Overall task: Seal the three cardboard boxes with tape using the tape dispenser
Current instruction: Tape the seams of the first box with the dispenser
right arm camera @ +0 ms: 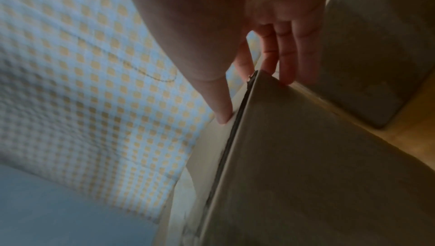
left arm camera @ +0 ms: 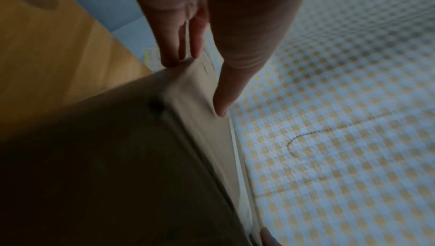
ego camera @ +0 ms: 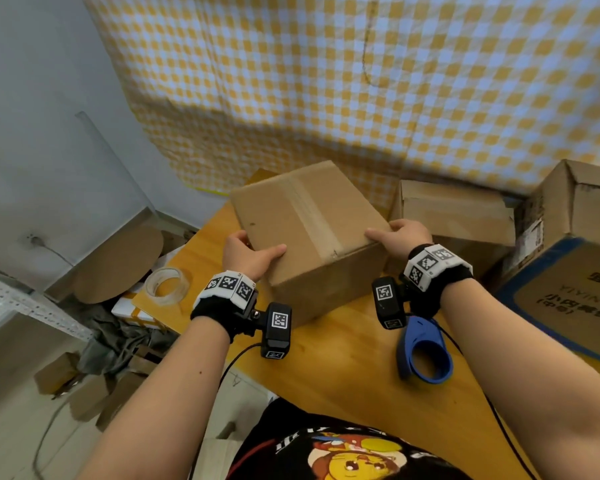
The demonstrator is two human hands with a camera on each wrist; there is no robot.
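A closed cardboard box (ego camera: 309, 230) with a tape strip along its top seam stands on the wooden table (ego camera: 343, 375). My left hand (ego camera: 250, 254) grips its near left corner, thumb on the top face and fingers down the side. My right hand (ego camera: 400, 233) grips the near right corner the same way. The left wrist view shows my left hand (left arm camera: 200, 86) over the box (left arm camera: 117, 157) edge. In the right wrist view my right hand (right arm camera: 253, 99) clasps the box (right arm camera: 306, 157) corner. The blue tape dispenser (ego camera: 425, 348) lies on the table under my right wrist.
A clear tape roll (ego camera: 167, 284) sits at the table's left edge. A second box (ego camera: 454, 216) and a third box (ego camera: 568, 202) stand at the right, by a blue-printed carton (ego camera: 575, 299). A checked cloth (ego camera: 326, 81) hangs behind. Cardboard litters the floor at the left.
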